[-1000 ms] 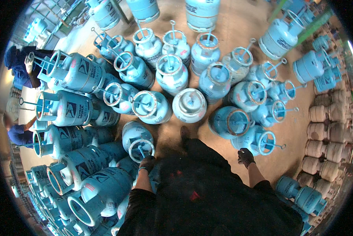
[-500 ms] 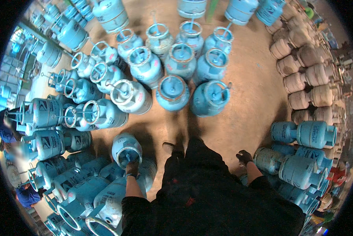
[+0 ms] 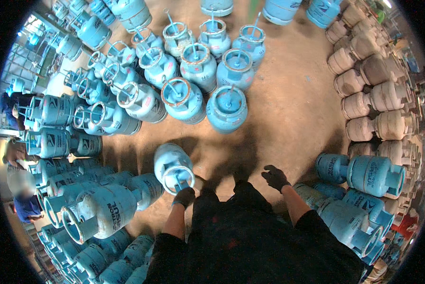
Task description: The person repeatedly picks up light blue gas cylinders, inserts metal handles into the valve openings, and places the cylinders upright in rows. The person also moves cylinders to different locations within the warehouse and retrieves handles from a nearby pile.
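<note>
A light blue gas cylinder (image 3: 170, 161) is tilted just ahead of my left side, its collar turned toward me. My gloved left hand (image 3: 186, 196) is closed on the near edge of that collar. On the other side, my gloved right hand (image 3: 275, 178) reaches forward over the bare floor with its fingers apart, touching nothing. The nearest upright cylinder ahead of me is a blue one (image 3: 227, 113) with a rod standing up from its valve. The underside of the held cylinder is hidden.
Upright blue cylinders (image 3: 183, 106) stand packed ahead, many with rods on top. Stacked blue cylinders (image 3: 103, 208) lie to my left, more (image 3: 371, 173) to my right. Grey dusty cylinders (image 3: 357, 104) line the far right. People (image 3: 25, 203) are at the left edge. Brown floor (image 3: 293, 104) lies between.
My left hand has brought the held cylinder rightward, away from the left stack and in front of me. My right hand has moved forward and inward. The whole view has shifted slightly.
</note>
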Available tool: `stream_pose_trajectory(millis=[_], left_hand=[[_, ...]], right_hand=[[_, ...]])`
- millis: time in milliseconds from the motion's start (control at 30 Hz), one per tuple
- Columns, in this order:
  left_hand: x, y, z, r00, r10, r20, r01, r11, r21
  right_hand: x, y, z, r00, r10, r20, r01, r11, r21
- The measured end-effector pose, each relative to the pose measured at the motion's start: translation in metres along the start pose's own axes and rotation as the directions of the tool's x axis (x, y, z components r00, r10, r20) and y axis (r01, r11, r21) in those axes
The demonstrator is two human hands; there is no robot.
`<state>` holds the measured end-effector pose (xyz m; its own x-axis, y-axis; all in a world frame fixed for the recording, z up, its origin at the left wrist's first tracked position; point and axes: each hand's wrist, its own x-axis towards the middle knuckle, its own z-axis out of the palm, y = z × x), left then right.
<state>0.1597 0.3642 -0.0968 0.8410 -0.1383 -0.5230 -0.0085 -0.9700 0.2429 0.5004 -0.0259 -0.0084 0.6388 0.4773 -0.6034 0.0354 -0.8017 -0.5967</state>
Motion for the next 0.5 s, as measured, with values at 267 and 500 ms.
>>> stream_pose_trajectory(millis=[267,500], left_hand=[[-0.029,0.117,-0.071,0.919,-0.004,0.395,0.134,0.943,-0.303],[-0.076,0.147,-0.069,0.957,-0.181,0.226,0.280,0.772,-0.571]], right_hand=[[0.011,-0.055,0.193,0.600,-0.767,0.228,0.799,0.591,-0.112],[-0.028,-0.151,0.267,0.700,-0.139,0.700,0.447,0.850,-0.279]])
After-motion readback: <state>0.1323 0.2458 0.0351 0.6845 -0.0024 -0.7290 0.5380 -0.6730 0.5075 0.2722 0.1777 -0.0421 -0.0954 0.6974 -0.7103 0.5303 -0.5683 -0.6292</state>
